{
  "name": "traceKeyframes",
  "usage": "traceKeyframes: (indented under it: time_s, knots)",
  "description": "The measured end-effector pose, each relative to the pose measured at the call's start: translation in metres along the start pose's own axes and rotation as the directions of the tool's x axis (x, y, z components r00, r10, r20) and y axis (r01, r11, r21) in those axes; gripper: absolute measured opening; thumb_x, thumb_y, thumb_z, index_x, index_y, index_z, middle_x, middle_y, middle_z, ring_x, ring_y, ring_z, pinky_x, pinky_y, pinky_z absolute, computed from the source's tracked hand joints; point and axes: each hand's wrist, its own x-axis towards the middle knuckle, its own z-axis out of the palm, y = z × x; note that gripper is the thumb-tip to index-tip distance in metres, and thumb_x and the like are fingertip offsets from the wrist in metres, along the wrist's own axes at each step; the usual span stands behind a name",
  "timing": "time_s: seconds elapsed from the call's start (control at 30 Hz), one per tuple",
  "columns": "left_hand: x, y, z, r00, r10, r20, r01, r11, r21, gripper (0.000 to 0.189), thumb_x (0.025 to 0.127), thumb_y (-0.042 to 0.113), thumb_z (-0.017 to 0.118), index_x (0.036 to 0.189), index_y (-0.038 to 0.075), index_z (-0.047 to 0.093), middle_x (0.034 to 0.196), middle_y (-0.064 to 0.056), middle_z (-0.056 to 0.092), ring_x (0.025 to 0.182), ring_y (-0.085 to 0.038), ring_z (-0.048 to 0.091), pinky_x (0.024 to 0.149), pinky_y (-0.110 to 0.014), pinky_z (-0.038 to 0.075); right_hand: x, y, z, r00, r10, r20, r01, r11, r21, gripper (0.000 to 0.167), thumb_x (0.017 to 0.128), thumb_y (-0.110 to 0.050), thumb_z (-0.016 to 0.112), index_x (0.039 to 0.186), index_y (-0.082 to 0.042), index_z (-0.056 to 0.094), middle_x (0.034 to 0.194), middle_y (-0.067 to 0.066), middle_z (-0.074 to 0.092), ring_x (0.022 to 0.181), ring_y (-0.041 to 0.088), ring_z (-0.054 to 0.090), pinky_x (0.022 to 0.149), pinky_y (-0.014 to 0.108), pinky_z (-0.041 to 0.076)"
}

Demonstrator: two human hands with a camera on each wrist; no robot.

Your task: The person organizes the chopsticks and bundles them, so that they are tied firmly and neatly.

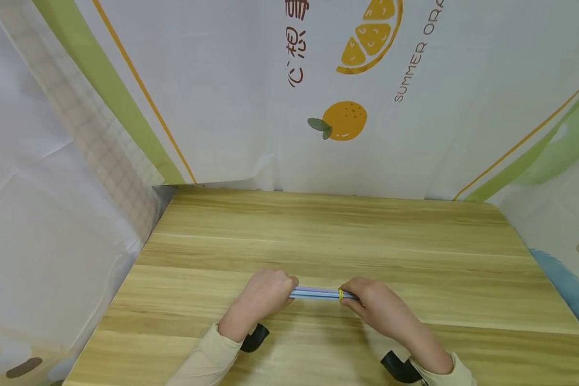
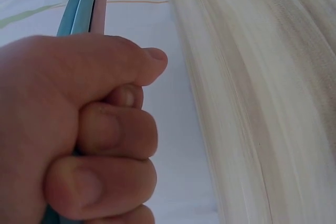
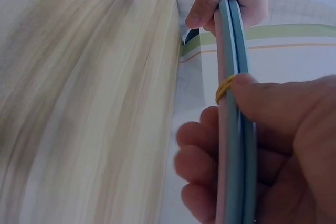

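Observation:
A bundle of blue and pink chopsticks [image 1: 316,292] stretches level between the two hands, over the wooden table. The left hand [image 1: 268,292] grips one end in a fist, the thumb lying over the curled fingers in the left wrist view; that end is hidden in the palm. Round the bundle near the right hand [image 1: 376,303] is a yellow rubber band [image 3: 224,88]. In the right wrist view the right thumb [image 3: 262,98] presses at the band, while the other fingers curl behind the chopsticks.
The wood-grained table [image 1: 318,230] has its far edge against a white cloth [image 1: 231,107] printed with oranges and lettering. More printed cloth hangs at the left and right. A black strap piece [image 1: 254,339] shows at the left wrist, another [image 1: 399,368] at the right.

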Motion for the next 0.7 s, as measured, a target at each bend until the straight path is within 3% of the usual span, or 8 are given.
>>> traceKeyframes:
  time_s: [0.27, 0.7]
  knots:
    - [0.0003, 0.0012, -0.0024, 1.0, -0.013, 0.003, 0.013, 1.0, 0.002, 0.022, 0.078, 0.021, 0.076, 0.067, 0.016, 0.058, 0.057, 0.007, 0.055, 0.048, -0.002, 0.036, 0.041, -0.021, 0.033, 0.0036, -0.003, -0.0027, 0.999, 0.009, 0.052, -0.01, 1.0, 0.015, 0.017, 0.088, -0.01, 0.066, 0.104, -0.004, 0.067, 0.088, -0.003, 0.064, 0.069, 0.0, 0.046, 0.06, 0.019, 0.043]
    - [0.0038, 0.0043, -0.003, 1.0, 0.002, 0.028, -0.002, 1.0, 0.022, 0.022, 0.077, 0.026, 0.079, 0.069, 0.016, 0.061, 0.059, 0.007, 0.058, 0.048, -0.002, 0.041, 0.043, -0.021, 0.036, 0.0004, -0.0015, 0.0035, 0.999, 0.05, 0.009, -0.05, 0.998, 0.036, 0.022, 0.087, -0.013, 0.067, 0.109, -0.009, 0.068, 0.089, -0.004, 0.067, 0.059, -0.002, 0.038, 0.054, 0.018, 0.036]
